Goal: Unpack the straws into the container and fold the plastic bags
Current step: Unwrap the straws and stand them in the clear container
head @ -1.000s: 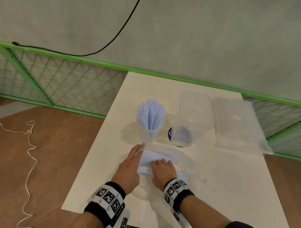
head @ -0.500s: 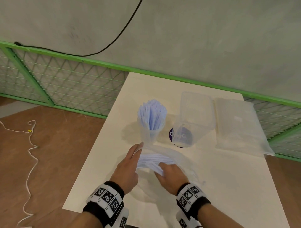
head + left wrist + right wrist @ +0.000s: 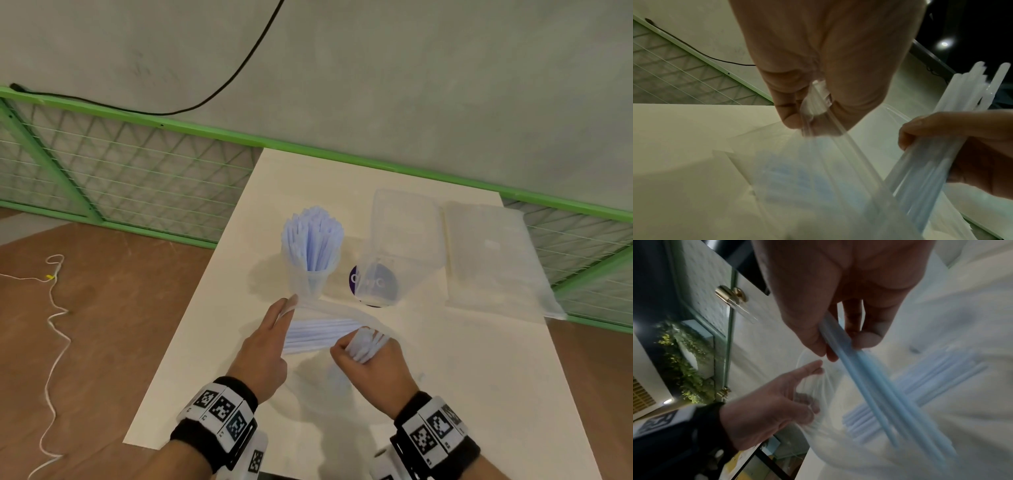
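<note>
Currently | left hand pinched clear plastic bag rim | right hand gripped pale blue straw bundle | above white table

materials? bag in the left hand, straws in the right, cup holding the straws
Bag: thin clear plastic film, glossy; it crumples where the left hand pinches its edge, and straws show through it.
Straws in the right hand: pale blue, smooth, semi-translucent tubes, probably plastic; paper can't be ruled out.
Cup: clear, stiff-looking plastic; straws visible through the wall.
</note>
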Tool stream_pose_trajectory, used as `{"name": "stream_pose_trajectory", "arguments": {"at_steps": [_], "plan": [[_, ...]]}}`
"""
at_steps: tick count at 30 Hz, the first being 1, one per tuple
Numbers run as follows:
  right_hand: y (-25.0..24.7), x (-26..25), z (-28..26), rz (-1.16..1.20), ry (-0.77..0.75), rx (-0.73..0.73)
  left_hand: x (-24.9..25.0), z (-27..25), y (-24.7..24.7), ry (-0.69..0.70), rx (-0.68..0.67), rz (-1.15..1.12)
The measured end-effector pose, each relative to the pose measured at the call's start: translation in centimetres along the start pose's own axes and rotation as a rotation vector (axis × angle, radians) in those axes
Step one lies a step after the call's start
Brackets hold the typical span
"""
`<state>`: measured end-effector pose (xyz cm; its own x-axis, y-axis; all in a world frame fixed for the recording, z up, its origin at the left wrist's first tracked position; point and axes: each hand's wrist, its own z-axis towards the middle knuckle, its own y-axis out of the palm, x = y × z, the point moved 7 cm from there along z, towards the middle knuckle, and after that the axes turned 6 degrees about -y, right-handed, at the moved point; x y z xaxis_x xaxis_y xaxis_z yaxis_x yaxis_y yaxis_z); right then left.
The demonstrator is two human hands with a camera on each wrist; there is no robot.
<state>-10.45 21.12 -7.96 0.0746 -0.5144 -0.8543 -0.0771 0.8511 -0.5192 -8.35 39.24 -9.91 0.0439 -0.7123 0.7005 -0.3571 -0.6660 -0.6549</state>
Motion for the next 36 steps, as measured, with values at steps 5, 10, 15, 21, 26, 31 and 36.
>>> {"name": "stream_pose_trajectory", "arguments": {"at_steps": [5,10,15,21,26,31,36], "plan": [[0.9,2.4,-1.1,-0.074,0.131,-0.116,-0.2,0.0,-0.1,0.005,-0.002,-0.004],[-1.4,-1.3,1.4,0.011,0.025,-0.145,0.0,0.1,-0.2,0.009,-0.001,0.005],[-7.9,-9.7,7.6,-0.007,-0.158,0.004,0.2,0.0,-0.2,-0.008,-0.013,0.004],[-10.0,-13.6,13.6,-0.084,-0.205,0.098,0.0,-0.1,-0.3,0.002,-0.016,-0.007],[-6.5,-11.4,16.2,-0.180,-0.146,0.011,-0.2,-0.1,-0.5,-0.017,-0.020,-0.012],[-4.8,-9.6,17.1,-0.285,-0.211,0.021,-0.4,0.1,-0.6,-0.022,-0.021,-0.027],[-5.3,-10.2,16.9,-0.262,-0.358,0.106,-0.2,0.2,-0.7,-0.019,-0.023,-0.031]]}}
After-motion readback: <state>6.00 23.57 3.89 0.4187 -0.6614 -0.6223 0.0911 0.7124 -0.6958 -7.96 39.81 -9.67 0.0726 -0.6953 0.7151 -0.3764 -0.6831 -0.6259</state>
